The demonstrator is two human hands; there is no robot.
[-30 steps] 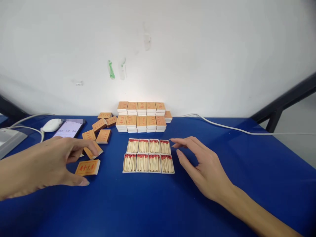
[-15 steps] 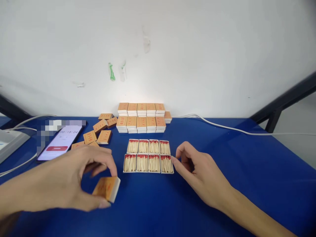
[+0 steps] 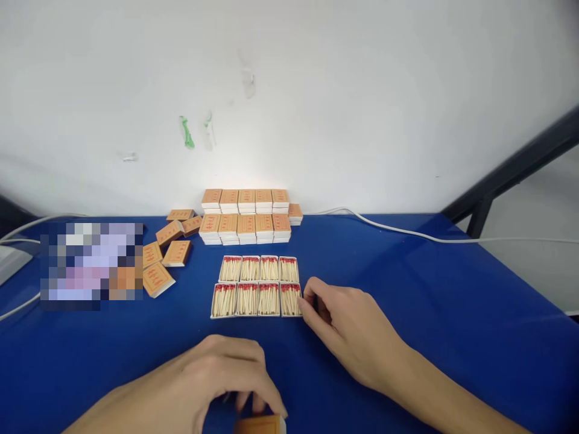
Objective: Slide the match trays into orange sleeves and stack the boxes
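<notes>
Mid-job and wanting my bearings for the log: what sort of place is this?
Probably an indoor workstation for small handwork: a blue table set against a white wall, with matchboxes stacked in neat rows at the back. I can't tell what kind of building it is.

Left hand (image 3: 226,371) curled downward; right hand (image 3: 350,325) loosely bent inward.

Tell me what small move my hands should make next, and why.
Probably bring your right hand across to the matchbox in your left hand. The left hand grips that box at the bottom edge of the view, while the right hand, with nothing visible in its grasp, is by the front row's rightmost match tray.
</notes>
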